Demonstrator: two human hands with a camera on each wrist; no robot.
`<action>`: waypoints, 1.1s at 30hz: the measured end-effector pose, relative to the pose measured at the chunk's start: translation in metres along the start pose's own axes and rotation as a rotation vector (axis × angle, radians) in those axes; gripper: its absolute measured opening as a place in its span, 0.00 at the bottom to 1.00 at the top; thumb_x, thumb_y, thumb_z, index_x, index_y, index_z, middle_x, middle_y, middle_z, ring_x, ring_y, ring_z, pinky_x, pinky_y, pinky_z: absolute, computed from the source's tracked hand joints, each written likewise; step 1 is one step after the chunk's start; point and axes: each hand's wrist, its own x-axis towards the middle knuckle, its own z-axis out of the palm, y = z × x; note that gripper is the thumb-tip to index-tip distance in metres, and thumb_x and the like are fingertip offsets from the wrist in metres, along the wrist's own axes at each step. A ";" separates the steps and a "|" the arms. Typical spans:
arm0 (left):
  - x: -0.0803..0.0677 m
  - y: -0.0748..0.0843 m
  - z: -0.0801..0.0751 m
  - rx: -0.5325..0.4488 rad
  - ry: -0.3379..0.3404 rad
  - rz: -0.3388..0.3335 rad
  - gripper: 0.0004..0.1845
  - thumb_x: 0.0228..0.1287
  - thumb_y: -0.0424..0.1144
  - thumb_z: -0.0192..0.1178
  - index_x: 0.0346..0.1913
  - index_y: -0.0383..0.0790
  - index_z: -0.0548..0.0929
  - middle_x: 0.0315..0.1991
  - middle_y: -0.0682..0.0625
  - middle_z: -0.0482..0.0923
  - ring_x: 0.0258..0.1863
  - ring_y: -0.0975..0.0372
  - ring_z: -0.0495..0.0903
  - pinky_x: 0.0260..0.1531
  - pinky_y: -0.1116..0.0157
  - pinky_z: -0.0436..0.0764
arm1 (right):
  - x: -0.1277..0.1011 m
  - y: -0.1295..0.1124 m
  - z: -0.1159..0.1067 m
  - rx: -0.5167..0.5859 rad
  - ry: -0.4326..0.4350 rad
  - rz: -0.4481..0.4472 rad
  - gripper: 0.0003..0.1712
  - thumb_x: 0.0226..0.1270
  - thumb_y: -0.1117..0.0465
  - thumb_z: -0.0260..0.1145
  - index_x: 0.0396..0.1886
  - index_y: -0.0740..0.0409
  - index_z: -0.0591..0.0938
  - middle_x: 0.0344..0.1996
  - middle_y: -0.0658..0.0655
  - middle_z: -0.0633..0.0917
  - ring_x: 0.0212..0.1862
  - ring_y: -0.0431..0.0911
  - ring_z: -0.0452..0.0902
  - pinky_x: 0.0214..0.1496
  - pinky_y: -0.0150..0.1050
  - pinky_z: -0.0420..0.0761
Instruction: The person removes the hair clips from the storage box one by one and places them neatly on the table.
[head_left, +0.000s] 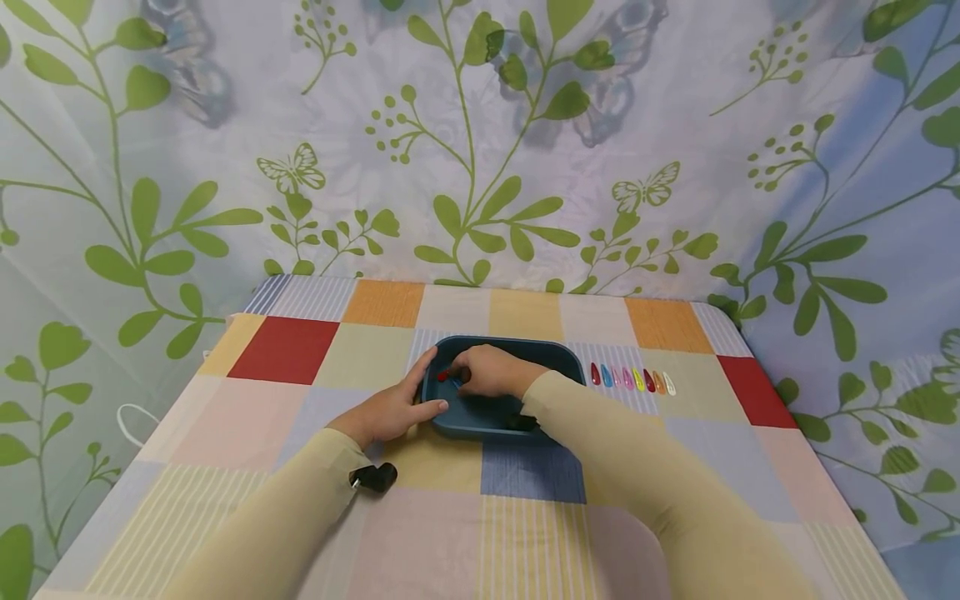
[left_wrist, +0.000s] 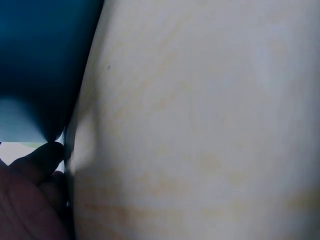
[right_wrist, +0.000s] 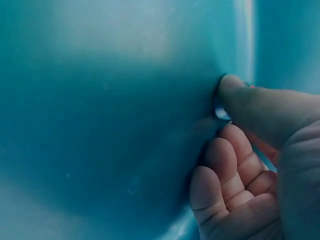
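the right hand (head_left: pixel 491 372) is down inside the dark blue tray (head_left: pixel 558 354) near the middle of the table (head_left: pixel 285 350), its fingers curled together and pinching a small red hair clip (head_left: pixel 444 376) against the tray floor at the left end. the right wrist view shows the thumb (right_wrist: pixel 260 105) pressed on something small, with a sliver of red beside it, though little of the clip shows. the left hand (head_left: pixel 393 408) rests on the tray's left outer wall, fingers straight and relaxed, steadying it.

the clip is thin and lies flat on a smooth floor, so the pinch could slide off it and push it into the corner instead of lifting it. if the left hand eases, the tray may skid on the cloth.

only the red tip shows, so its long axis cannot be told for sure; it seems to run roughly left to right. a row of coloured clips (head_left: pixel 633 379) lies just right of the tray, each pointing away from the person.
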 end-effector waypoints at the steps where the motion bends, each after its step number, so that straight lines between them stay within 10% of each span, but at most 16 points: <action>1: 0.000 0.000 0.000 -0.001 0.000 -0.001 0.50 0.77 0.57 0.59 0.84 0.73 0.33 0.86 0.42 0.48 0.81 0.44 0.60 0.78 0.39 0.60 | -0.001 0.001 0.000 0.011 -0.005 -0.001 0.23 0.70 0.57 0.75 0.63 0.54 0.86 0.40 0.50 0.89 0.39 0.40 0.80 0.48 0.37 0.83; 33: 0.000 0.001 -0.001 0.047 -0.005 -0.011 0.50 0.77 0.59 0.58 0.85 0.71 0.32 0.86 0.41 0.48 0.79 0.42 0.64 0.76 0.38 0.63 | -0.016 0.023 -0.012 0.234 -0.037 -0.047 0.24 0.78 0.63 0.62 0.70 0.52 0.81 0.18 0.45 0.75 0.19 0.39 0.66 0.30 0.33 0.70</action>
